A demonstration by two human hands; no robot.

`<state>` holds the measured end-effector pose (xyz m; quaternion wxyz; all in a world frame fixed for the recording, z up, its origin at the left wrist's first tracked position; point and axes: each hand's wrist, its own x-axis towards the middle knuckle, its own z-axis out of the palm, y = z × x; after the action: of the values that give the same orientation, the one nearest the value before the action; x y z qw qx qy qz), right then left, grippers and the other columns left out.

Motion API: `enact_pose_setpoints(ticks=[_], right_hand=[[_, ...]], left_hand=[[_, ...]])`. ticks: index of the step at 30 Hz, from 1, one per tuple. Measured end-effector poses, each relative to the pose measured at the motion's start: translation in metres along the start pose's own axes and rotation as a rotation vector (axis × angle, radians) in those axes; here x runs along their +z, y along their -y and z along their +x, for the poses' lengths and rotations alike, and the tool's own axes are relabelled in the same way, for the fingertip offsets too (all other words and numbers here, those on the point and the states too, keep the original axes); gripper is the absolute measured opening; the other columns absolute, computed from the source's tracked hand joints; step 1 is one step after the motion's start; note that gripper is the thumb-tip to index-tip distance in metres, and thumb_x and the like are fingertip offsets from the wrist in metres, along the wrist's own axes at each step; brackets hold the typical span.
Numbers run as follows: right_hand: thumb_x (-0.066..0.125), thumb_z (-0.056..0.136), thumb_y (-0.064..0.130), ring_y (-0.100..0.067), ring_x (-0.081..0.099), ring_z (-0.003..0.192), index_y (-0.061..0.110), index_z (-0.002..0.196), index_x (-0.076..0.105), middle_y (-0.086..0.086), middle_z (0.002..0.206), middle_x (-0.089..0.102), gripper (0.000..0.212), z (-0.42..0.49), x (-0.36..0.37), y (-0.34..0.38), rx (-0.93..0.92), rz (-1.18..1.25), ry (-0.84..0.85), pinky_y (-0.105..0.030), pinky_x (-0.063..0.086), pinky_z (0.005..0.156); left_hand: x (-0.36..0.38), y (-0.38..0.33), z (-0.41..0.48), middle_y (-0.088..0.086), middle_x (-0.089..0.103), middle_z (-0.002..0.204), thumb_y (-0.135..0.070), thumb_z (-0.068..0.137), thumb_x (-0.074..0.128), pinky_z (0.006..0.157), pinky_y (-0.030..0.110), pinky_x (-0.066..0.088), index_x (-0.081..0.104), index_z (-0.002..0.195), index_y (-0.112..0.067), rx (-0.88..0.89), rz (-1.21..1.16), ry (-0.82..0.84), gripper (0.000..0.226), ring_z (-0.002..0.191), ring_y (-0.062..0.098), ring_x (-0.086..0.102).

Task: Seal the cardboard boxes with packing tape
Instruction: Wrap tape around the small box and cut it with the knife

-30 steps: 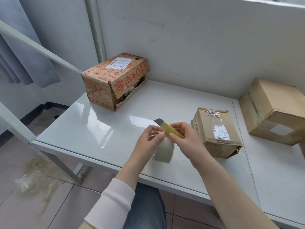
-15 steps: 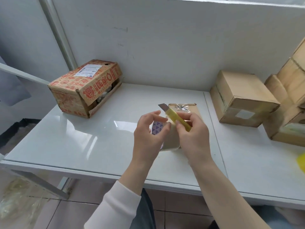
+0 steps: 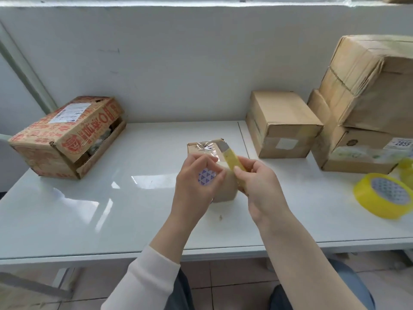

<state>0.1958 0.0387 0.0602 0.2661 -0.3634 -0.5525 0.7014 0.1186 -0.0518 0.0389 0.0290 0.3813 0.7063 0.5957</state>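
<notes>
While my left hand (image 3: 196,186) grips the beige packing-tape roll (image 3: 226,189) and my right hand (image 3: 261,191) the yellow plastic box cutter (image 3: 232,158), the red-printed cardboard box (image 3: 67,135) at left looks unsealed.

Yellow knife (image 3: 232,159), red-printed box (image 3: 67,136), yellow tape roll (image 3: 384,195)

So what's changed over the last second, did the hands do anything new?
The camera swung right, so the yellow tape roll and stacked boxes came into view. Both hands shifted right, now in front of the small taped box rather than left of it. Grips unchanged: left hand holds the tan tape roll, right hand the cutter. Boxes stayed put.
</notes>
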Motion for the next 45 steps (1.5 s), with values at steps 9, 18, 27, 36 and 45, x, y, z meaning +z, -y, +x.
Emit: enact_pose_setpoints(ticks=[9,18,27,36,45], right_hand=[[0.042,0.095,0.001,-0.016,0.053,0.064,0.013,0.089,0.063,-0.007,0.080,0.061,0.025,0.019,-0.020,-0.013,0.469,0.374,0.035,-0.024,0.036,0.053],[0.055,0.093,0.024,-0.018,0.052,0.085,0.018,0.102,0.058,-0.004,0.108,0.064,0.011,0.056,-0.093,-0.100,0.027,-0.625,-0.466,-0.030,0.042,0.070],[0.059,0.083,0.049,-0.010,0.046,0.112,0.036,0.103,0.061,0.020,0.109,0.055,0.023,0.013,-0.056,-0.060,-0.440,-0.435,-0.027,-0.026,0.041,0.097],[0.063,0.087,0.017,-0.003,0.055,0.073,0.024,0.079,0.056,0.005,0.075,0.062,0.013,-0.015,-0.026,-0.044,-0.514,-0.435,0.238,-0.007,0.041,0.059],[0.056,0.078,0.038,0.002,0.046,0.063,0.020,0.070,0.044,0.009,0.066,0.047,0.023,-0.028,-0.015,-0.045,-0.483,-0.410,0.141,-0.007,0.036,0.053]], left_hand=[[0.010,0.009,-0.006,-0.007,0.059,0.101,-0.011,0.080,0.071,0.083,0.010,0.043,0.056,0.070,-0.028,-0.040,0.040,0.069,0.025,0.101,0.003,0.056],[0.005,0.016,-0.013,-0.012,0.070,0.087,-0.006,0.087,0.063,0.073,0.007,0.047,0.056,0.076,-0.008,-0.211,-0.353,-0.046,0.014,0.087,-0.005,0.064],[0.011,0.010,0.002,-0.015,0.063,0.075,-0.012,0.086,0.066,0.070,0.012,0.044,0.058,0.071,-0.023,-0.254,-0.362,-0.151,0.020,0.080,0.004,0.058],[-0.001,0.001,0.014,-0.012,0.063,0.073,-0.012,0.084,0.070,0.082,0.024,0.046,0.057,0.071,-0.021,-0.141,-0.284,-0.115,0.020,0.080,0.010,0.061],[-0.011,-0.015,0.012,-0.006,0.069,0.078,-0.011,0.080,0.073,0.092,0.036,0.049,0.058,0.068,-0.021,-0.019,-0.205,-0.116,0.021,0.087,0.013,0.066]])
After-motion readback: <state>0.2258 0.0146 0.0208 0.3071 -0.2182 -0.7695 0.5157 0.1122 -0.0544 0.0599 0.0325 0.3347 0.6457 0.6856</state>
